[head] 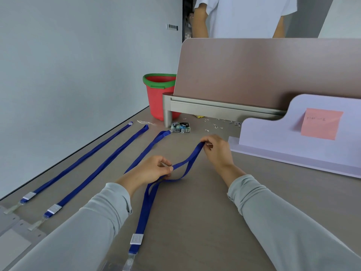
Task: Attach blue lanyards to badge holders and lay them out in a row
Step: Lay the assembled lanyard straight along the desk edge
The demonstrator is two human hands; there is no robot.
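Head view cuts off our held lanyard point(145, 208) at the desk's point(205, 222) near edge, where its clear clip blurs out; whether a holder hangs there we cannot tell. Our left sleeve hides the near end of a third lanyard point(156, 142). Grey holders point(13, 241) are cropped at the near left corner. Our left hand point(154, 169) pinches the held lanyard's loop at mid-desk, and our right hand point(216, 151) pinches its far end, just beyond. Two more lanyards point(97, 169) lie straight along the left edge.
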